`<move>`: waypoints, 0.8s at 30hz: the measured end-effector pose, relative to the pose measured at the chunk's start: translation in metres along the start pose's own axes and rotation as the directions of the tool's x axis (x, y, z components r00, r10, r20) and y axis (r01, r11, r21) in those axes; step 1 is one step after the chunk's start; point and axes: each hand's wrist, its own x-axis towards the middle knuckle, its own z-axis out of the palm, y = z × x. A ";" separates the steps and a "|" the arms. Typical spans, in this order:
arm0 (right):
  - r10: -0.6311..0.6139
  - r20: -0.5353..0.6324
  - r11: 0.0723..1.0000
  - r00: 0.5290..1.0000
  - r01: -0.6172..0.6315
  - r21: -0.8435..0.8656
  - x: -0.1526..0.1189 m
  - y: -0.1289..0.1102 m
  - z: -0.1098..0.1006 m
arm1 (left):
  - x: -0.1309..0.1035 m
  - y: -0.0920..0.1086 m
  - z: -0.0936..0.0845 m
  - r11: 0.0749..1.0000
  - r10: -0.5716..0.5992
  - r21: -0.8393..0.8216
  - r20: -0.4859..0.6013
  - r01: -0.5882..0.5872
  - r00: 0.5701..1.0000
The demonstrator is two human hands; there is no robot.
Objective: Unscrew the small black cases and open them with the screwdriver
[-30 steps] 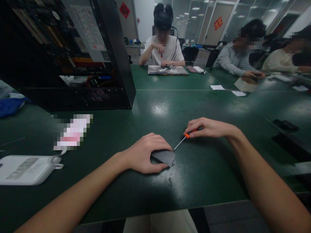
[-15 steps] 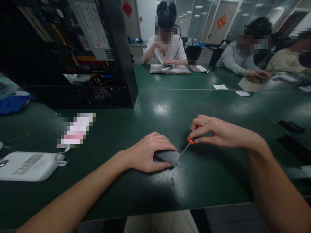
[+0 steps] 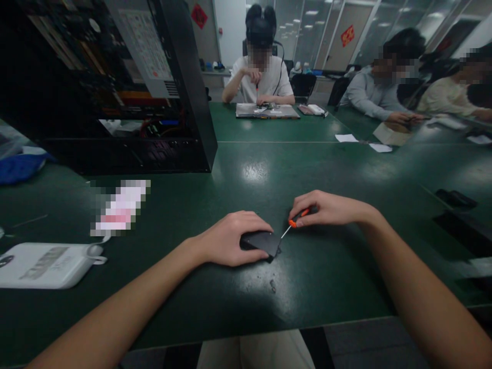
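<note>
My left hand [image 3: 232, 240] is closed round a dark grey, flat, box-shaped piece [image 3: 264, 243], thumb along the near side and fingers over the far side. Its kind I cannot make out. In my right hand [image 3: 325, 206] is a screwdriver [image 3: 292, 223] with an orange and black handle, gripped between thumb and fingers. The thin shaft slants down to the left, its tip at the right end of the grey piece. Whether the tip touches it or sits in a gap is too small to tell. Small dark bits [image 3: 272, 283] lie on the green table [image 3: 326, 287] in front.
An open black computer case [image 3: 200, 118] stands at the back left. A white power bank-like block [image 3: 49, 264] and a blurred pink item [image 3: 123, 210] lie left. Across the table a person [image 3: 261, 77] works on a flat panel [image 3: 246, 110]; other people sit at the right.
My right hand has moved a little left, and the screwdriver with it. The grey piece has turned slightly in my left hand and now shows a darker face.
</note>
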 end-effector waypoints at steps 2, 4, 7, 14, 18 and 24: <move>0.035 -0.015 0.999 0.999 -0.035 0.027 -0.002 0.002 -0.002 | 0.000 -0.001 0.001 1.000 -0.016 0.013 -0.035 0.017 0.999; 0.056 -0.038 0.998 0.998 -0.055 0.018 -0.005 0.003 -0.007 | 0.000 -0.002 0.001 0.999 -0.038 0.035 -0.071 0.041 0.997; 0.053 -0.082 0.998 0.995 -0.056 -0.032 -0.010 0.004 -0.012 | -0.001 -0.006 0.002 0.990 -0.095 0.093 -0.128 0.107 0.987; 0.118 -0.074 0.993 0.990 -0.118 0.005 0.009 0.013 0.007 | -0.002 -0.012 0.007 0.968 -0.163 0.149 -0.247 0.203 0.955; 0.113 0.007 0.993 0.994 -0.112 -0.026 0.017 0.012 0.017 | -0.001 -0.012 0.008 0.969 -0.176 0.126 -0.248 0.212 0.953; 0.150 -0.093 0.987 0.984 -0.155 -0.048 0.005 0.013 0.005 | -0.001 -0.012 -0.005 0.969 -0.226 0.059 -0.196 0.241 0.954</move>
